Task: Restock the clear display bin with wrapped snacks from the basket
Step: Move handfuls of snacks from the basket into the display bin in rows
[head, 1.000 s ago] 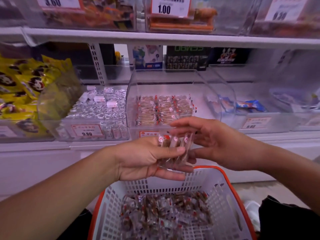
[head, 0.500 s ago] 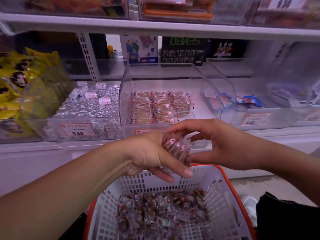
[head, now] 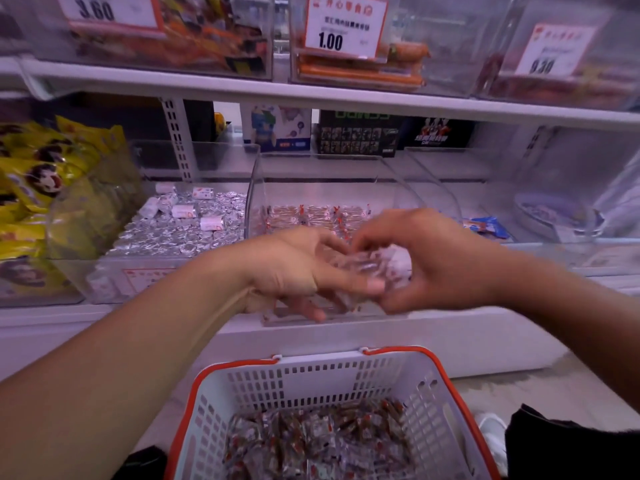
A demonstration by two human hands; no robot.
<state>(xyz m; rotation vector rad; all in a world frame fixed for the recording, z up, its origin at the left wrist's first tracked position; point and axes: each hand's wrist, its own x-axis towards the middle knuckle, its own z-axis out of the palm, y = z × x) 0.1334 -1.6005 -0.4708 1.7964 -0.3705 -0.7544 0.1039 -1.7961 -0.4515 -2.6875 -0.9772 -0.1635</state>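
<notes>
My left hand [head: 294, 268] and my right hand [head: 436, 258] meet in front of the clear display bin [head: 263, 181] and together hold a blurred bunch of wrapped snacks [head: 360, 268] at the bin's front opening. Inside the bin lie neat rows of the same red-and-clear wrapped snacks [head: 315, 216]. Below, on the floor, stands a white basket [head: 311, 372] with an orange rim. Many more loose wrapped snacks [head: 318, 441] cover its bottom.
A bin of silver-wrapped sweets [head: 180, 226] sits left of the display bin, with yellow snack bags [head: 38, 188] further left. To the right a clear bin holds a blue packet [head: 485, 226]. An upper shelf [head: 311, 95] with price tags overhangs. A dark object [head: 568, 448] lies beside the basket.
Both hands have lifted the bunch of snacks up from over the basket to the front of the clear bin. The view has tilted so the basket sits lower in frame.
</notes>
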